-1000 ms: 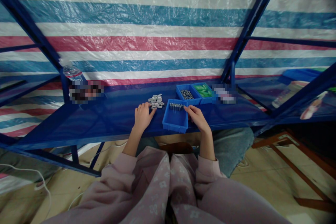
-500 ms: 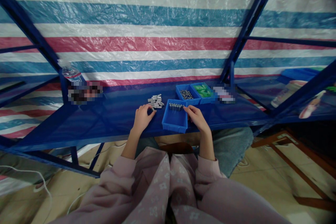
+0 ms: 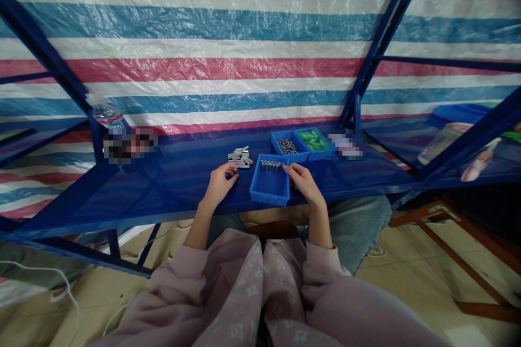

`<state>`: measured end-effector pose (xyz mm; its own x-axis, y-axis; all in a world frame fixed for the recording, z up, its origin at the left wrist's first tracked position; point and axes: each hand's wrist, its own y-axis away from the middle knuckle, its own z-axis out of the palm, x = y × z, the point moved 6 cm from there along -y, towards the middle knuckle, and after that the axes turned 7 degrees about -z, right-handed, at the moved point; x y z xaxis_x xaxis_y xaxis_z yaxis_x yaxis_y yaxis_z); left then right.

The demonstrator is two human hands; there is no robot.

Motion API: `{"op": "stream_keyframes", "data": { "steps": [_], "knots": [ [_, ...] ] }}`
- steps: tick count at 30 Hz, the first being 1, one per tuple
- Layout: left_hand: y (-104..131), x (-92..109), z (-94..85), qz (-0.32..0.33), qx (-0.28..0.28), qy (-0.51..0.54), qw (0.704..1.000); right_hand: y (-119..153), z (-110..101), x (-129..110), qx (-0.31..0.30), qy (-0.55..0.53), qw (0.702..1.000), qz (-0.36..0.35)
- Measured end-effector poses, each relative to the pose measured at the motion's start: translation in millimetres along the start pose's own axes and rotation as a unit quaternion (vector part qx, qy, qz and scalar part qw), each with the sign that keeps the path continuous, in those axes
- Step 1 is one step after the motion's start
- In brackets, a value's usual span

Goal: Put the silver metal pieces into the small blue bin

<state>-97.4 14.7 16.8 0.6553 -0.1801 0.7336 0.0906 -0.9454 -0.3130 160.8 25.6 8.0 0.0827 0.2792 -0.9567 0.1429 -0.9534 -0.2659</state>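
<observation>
My left hand (image 3: 220, 183) is closed in a pinch at the near side of a loose pile of silver metal cylinders (image 3: 241, 158). A small metal cylinder (image 3: 235, 171) shows between its fingertips, partly hidden. To the right, a shallow blue tray (image 3: 269, 195) holds a row of several upright metal cylinders (image 3: 272, 166) along its far wall. My right hand (image 3: 304, 181) grips that tray's right rim, thumb and fingers closed around it by the end of the row. Some of its fingers are hidden behind the rim.
Behind the tray stand a blue bin of small metal parts (image 3: 288, 146) and a blue bin of green pieces (image 3: 312, 140). A plastic bottle (image 3: 109, 115) is at the left of the blue table (image 3: 183, 146). Blue frame posts (image 3: 368, 49) rise before a striped sheet (image 3: 228, 65).
My left hand's fingers have curled in more, tilting the small cylinder in the pinch. My right hand stays on the tray rim. The view has shifted slightly.
</observation>
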Motion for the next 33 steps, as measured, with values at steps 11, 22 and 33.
{"op": "stream_keyframes", "data": {
  "steps": [11, 22, 33],
  "knots": [
    [-10, 32, -13.7, 0.036, 0.021, 0.013, 0.999, 0, -1, 1, -0.002, 0.01, 1.0, -0.009],
    [-22, 138, 37.0, 0.223, -0.15, -0.088, 0.959, -1, -1, 0, -0.005, 0.014, 1.0, -0.016],
    [-28, 128, 86.6, 0.281, -0.195, -0.219, 0.914, -1, -3, 2, -0.009, 0.024, 0.999, -0.024]
  ]
}}
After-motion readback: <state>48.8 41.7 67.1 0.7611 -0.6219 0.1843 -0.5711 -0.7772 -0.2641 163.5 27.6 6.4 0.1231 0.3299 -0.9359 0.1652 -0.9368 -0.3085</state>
